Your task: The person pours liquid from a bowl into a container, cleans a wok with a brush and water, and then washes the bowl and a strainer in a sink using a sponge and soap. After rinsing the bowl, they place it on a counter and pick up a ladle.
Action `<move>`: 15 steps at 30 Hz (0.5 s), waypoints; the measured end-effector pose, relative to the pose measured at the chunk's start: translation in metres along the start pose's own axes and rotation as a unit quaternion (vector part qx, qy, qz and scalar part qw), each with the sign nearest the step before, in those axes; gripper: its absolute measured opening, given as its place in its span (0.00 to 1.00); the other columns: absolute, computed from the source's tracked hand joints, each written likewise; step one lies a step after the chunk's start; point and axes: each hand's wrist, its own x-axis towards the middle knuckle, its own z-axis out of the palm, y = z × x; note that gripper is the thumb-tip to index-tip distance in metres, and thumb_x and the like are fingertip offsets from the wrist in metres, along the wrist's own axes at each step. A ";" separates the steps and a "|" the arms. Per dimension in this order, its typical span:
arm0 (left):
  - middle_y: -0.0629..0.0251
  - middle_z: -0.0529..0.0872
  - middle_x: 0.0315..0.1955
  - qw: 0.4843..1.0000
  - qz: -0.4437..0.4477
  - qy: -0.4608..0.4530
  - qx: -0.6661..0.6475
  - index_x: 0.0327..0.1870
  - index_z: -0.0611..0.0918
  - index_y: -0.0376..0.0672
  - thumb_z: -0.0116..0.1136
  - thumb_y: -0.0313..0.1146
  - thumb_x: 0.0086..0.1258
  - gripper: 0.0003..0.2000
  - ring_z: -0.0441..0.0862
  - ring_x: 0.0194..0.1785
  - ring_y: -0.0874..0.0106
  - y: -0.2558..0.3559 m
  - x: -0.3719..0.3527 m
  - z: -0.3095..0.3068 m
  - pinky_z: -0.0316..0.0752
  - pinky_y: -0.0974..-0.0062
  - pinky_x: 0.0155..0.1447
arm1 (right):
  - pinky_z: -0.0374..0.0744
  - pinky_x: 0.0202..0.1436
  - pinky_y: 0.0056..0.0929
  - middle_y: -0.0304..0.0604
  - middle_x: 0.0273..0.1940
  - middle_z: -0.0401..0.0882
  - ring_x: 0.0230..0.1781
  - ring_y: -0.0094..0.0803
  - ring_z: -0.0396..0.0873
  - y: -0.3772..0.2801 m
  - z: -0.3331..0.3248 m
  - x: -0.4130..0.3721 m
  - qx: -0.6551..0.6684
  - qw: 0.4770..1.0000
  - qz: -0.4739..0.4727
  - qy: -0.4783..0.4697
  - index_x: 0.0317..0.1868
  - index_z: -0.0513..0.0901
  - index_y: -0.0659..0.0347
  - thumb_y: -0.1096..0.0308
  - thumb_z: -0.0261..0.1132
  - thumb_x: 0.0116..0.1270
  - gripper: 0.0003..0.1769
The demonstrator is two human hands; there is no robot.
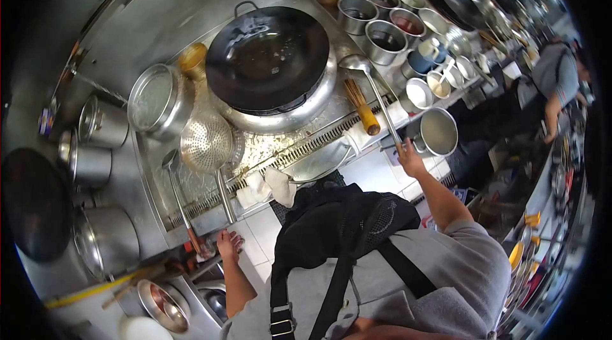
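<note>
In the head view my right hand [411, 160] has its fingers around the end of a long-handled ladle [375, 88]. The ladle's bowl lies at the stove's right side, by the sauce pots. My left hand [229, 245] is held low, empty, fingers apart, just below the handle end of a perforated skimmer [207, 144]. A large dark wok [268, 59] sits tilted on the round burner ring [280, 122], its inside shiny with a few drops. A bamboo brush [362, 107] with a yellow handle lies left of the ladle handle.
Several metal sauce pots [386, 42] line the back right. A pot of pale liquid [438, 131] stands beside my right hand. A second ladle [180, 196], a strainer pot [159, 101] and lidded pots [108, 238] are left. Another person [556, 79] stands far right.
</note>
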 end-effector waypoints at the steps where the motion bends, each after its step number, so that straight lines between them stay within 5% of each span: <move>1: 0.58 0.83 0.42 1.000 0.002 -0.011 0.008 0.65 0.70 0.47 0.49 0.44 0.77 0.20 0.83 0.34 0.66 0.010 -0.001 -0.002 0.79 0.68 0.33 | 0.74 0.65 0.50 0.65 0.75 0.52 0.64 0.62 0.70 -0.008 -0.008 -0.012 0.010 0.999 0.043 -0.005 0.77 0.51 0.59 0.62 0.60 0.68 0.41; 4: 0.60 0.83 0.39 0.992 0.045 -0.114 -0.009 0.58 0.75 0.44 0.45 0.54 0.79 0.23 0.84 0.35 0.68 0.038 0.008 -0.004 0.80 0.71 0.35 | 0.76 0.63 0.46 0.69 0.59 0.74 0.57 0.58 0.77 0.018 0.038 -0.040 0.074 0.983 0.120 0.116 0.78 0.43 0.68 0.56 0.62 0.68 0.49; 10: 0.64 0.81 0.33 0.963 0.012 -0.266 -0.029 0.58 0.74 0.41 0.44 0.56 0.79 0.25 0.85 0.35 0.66 0.061 0.029 0.006 0.83 0.68 0.38 | 0.74 0.64 0.43 0.63 0.58 0.76 0.57 0.56 0.77 -0.027 0.099 -0.175 0.028 0.969 0.238 0.059 0.79 0.44 0.62 0.63 0.68 0.62 0.53; 11: 0.63 0.81 0.34 0.961 0.016 -0.276 -0.003 0.59 0.73 0.40 0.44 0.56 0.79 0.26 0.85 0.35 0.65 0.063 0.028 0.010 0.83 0.67 0.39 | 0.74 0.63 0.48 0.67 0.57 0.76 0.58 0.59 0.76 -0.045 0.104 -0.201 0.020 0.978 0.197 0.058 0.78 0.45 0.65 0.61 0.68 0.62 0.52; 15: 0.58 0.83 0.39 0.933 0.028 -0.358 -0.009 0.61 0.72 0.40 0.44 0.56 0.79 0.27 0.84 0.35 0.64 0.055 0.031 0.025 0.82 0.65 0.41 | 0.73 0.65 0.41 0.63 0.57 0.77 0.59 0.54 0.77 -0.081 0.120 -0.285 0.091 0.962 0.255 -0.019 0.77 0.49 0.67 0.63 0.67 0.61 0.50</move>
